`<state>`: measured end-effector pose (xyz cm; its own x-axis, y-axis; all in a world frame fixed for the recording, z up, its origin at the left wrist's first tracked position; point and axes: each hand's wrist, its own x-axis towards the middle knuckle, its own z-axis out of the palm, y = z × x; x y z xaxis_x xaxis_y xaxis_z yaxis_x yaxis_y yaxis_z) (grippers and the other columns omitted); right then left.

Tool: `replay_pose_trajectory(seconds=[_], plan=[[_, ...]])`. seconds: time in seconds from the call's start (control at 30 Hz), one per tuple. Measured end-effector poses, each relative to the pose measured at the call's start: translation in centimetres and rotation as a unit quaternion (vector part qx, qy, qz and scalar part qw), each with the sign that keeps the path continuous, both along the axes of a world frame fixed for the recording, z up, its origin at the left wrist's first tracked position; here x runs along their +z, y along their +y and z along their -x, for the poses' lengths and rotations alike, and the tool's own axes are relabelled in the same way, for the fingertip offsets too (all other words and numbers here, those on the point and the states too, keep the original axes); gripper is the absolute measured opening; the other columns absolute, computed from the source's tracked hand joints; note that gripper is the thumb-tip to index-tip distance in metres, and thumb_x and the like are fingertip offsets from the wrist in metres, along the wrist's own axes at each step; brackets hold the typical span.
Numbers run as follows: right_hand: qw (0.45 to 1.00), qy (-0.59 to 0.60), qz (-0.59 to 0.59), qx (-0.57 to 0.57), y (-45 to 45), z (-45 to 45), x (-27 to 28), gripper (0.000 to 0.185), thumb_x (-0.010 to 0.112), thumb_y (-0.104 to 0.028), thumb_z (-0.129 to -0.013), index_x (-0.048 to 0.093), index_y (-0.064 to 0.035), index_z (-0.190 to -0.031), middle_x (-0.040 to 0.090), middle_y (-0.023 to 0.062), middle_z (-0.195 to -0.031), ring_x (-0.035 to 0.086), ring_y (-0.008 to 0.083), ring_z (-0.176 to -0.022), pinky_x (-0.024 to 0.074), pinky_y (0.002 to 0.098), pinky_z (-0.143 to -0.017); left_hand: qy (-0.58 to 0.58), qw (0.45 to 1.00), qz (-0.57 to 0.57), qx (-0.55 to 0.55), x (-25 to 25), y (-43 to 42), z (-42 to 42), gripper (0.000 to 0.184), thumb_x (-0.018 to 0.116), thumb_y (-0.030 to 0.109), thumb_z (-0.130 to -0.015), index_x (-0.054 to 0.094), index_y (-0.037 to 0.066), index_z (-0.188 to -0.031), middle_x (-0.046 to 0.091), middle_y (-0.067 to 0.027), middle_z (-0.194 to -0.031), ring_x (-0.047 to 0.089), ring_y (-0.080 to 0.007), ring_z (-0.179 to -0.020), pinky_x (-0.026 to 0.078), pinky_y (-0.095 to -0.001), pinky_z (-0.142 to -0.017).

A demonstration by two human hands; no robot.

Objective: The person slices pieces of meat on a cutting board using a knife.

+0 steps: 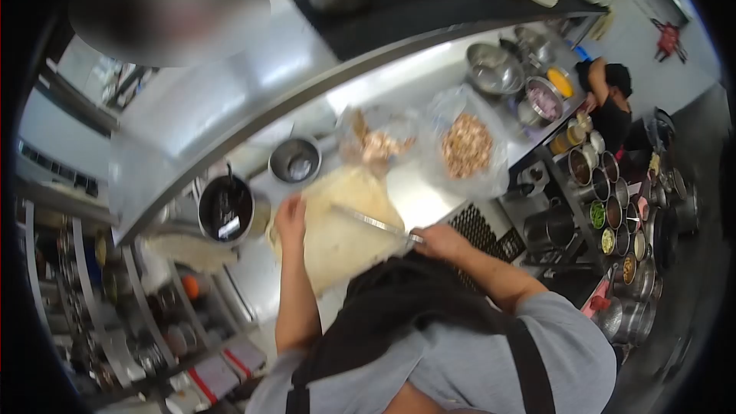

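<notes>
My right hand is closed around the handle of a knife, whose narrow blade points left over the pale cutting board. At the board's left side is my left hand, its fingers stretched out and no held thing showing. Just past the board, a clear plastic bag holds pale meat pieces. To its right, another plastic bag lies spread under a heap of chopped meat. Beyond my left hand stands a metal bowl.
A pot of dark liquid stands left of the board. Metal bowls and a bowl of chopped onion sit at the far right. A raised steel shelf crosses behind. Another person is at the right, near several food containers.
</notes>
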<state>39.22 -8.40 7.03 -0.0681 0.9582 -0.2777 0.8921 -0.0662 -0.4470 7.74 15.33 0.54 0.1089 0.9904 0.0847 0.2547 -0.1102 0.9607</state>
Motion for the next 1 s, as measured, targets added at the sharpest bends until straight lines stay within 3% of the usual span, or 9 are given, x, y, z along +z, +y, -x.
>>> replay_pose_trajectory(seconds=[0.13, 0.23, 0.33, 0.43, 0.67, 0.77, 0.87, 0.93, 1.0], plan=[[0.998, 0.052, -0.033, -0.015, -0.7, 0.5, 0.1, 0.033, 0.074, -0.026, -0.084, 0.069, -0.0080, -0.111, 0.072, 0.0201, -0.088, 0.069, 0.0397, -0.083, 0.0561, 0.0483, -0.077, -0.012, 0.995, -0.039, -0.085, 5.5, 2.4, -7.6, 0.024, 0.068, 0.011, -0.093, 0.070, -0.001, -0.114, 0.074, -0.0110, -0.105, 0.072, -0.0173, -0.097, 0.055, -0.0281, -0.087], [0.997, 0.066, -0.017, -0.032, -0.7, 0.4, 0.4, 0.034, 0.074, -0.026, -0.084, 0.069, -0.0071, -0.112, 0.072, 0.0203, -0.088, 0.069, 0.0398, -0.084, 0.0559, 0.0483, -0.078, 0.100, 0.977, -0.104, -0.160, 7.7, 3.2, -13.7, 0.025, 0.070, 0.011, -0.090, 0.071, 0.002, -0.113, 0.073, -0.0143, -0.110, 0.071, -0.0246, -0.101, 0.056, -0.0333, -0.091], [0.996, 0.077, -0.007, -0.051, -0.6, 0.3, 0.7, 0.035, 0.074, -0.025, -0.084, 0.069, -0.0069, -0.113, 0.072, 0.0206, -0.089, 0.069, 0.0402, -0.085, 0.0559, 0.0486, -0.078, 0.198, 0.906, -0.265, -0.265, 6.5, 3.4, -19.0, 0.030, 0.068, 0.013, -0.086, 0.070, 0.004, -0.114, 0.069, -0.0171, -0.119, 0.065, -0.0345, -0.112, 0.053, -0.0427, -0.099], [0.993, 0.099, -0.026, -0.058, -0.5, -0.4, 0.4, 0.030, 0.073, -0.024, -0.084, 0.068, -0.0073, -0.109, 0.072, 0.0201, -0.089, 0.069, 0.0403, -0.085, 0.0558, 0.0495, -0.078, 0.319, 0.846, -0.281, -0.322, 4.5, 2.5, -22.0, 0.025, 0.065, 0.016, -0.084, 0.073, 0.004, -0.105, 0.065, -0.0161, -0.125, 0.059, -0.0338, -0.120, 0.049, -0.0461, -0.101], [0.988, 0.150, -0.033, -0.025, 0.3, -2.7, 0.1, 0.025, 0.072, -0.023, -0.085, 0.067, -0.0075, -0.104, 0.070, 0.0201, -0.088, 0.068, 0.0413, -0.087, 0.0545, 0.0518, -0.078, 0.350, 0.833, -0.247, -0.350, 4.8, 2.4, -21.8, 0.025, 0.069, 0.010, -0.079, 0.070, 0.007, -0.104, 0.065, -0.0138, -0.116, 0.061, -0.0348, -0.112, 0.052, -0.0454, -0.095], [0.984, 0.176, -0.023, -0.003, 1.0, -3.9, 0.1, 0.026, 0.072, -0.021, -0.084, 0.066, -0.0072, -0.105, 0.070, 0.0208, -0.089, 0.067, 0.0417, -0.088, 0.0539, 0.0522, -0.079, 0.349, 0.808, -0.314, -0.357, 5.4, 1.4, -21.4, 0.024, 0.069, 0.009, -0.079, 0.071, 0.007, -0.103, 0.066, -0.0145, -0.111, 0.063, -0.0343, -0.109, 0.053, -0.0461, -0.091], [0.979, 0.198, -0.053, 0.017, 1.6, -4.8, -0.3, 0.034, 0.073, -0.021, -0.084, 0.069, -0.0091, -0.115, 0.071, 0.0206, -0.087, 0.068, 0.0414, -0.082, 0.0550, 0.0509, -0.077, 0.446, 0.773, -0.164, -0.420, 8.3, 1.3, -22.8, 0.019, 0.065, 0.011, -0.083, 0.073, 0.005, -0.099, 0.067, -0.0129, -0.120, 0.059, -0.0344, -0.118, 0.051, -0.0477, -0.094], [0.977, 0.210, -0.042, 0.022, 1.8, -5.2, -0.5, 0.035, 0.073, -0.021, -0.084, 0.068, -0.0092, -0.117, 0.071, 0.0206, -0.087, 0.068, 0.0416, -0.082, 0.0548, 0.0511, -0.077, 0.405, 0.822, -0.086, -0.391, 7.6, 3.9, -24.6, 0.024, 0.065, 0.012, -0.083, 0.072, 0.004, -0.104, 0.067, -0.0131, -0.123, 0.059, -0.0357, -0.119, 0.051, -0.0482, -0.092], [0.975, 0.218, -0.030, 0.024, 2.1, -5.6, -0.4, 0.036, 0.073, -0.021, -0.084, 0.068, -0.0094, -0.118, 0.070, 0.0206, -0.086, 0.067, 0.0417, -0.081, 0.0546, 0.0513, -0.076, 0.377, 0.830, -0.126, -0.392, 5.9, 6.7, -26.3, 0.028, 0.066, 0.015, -0.081, 0.072, 0.005, -0.107, 0.068, -0.0147, -0.119, 0.061, -0.0363, -0.115, 0.052, -0.0467, -0.092]])
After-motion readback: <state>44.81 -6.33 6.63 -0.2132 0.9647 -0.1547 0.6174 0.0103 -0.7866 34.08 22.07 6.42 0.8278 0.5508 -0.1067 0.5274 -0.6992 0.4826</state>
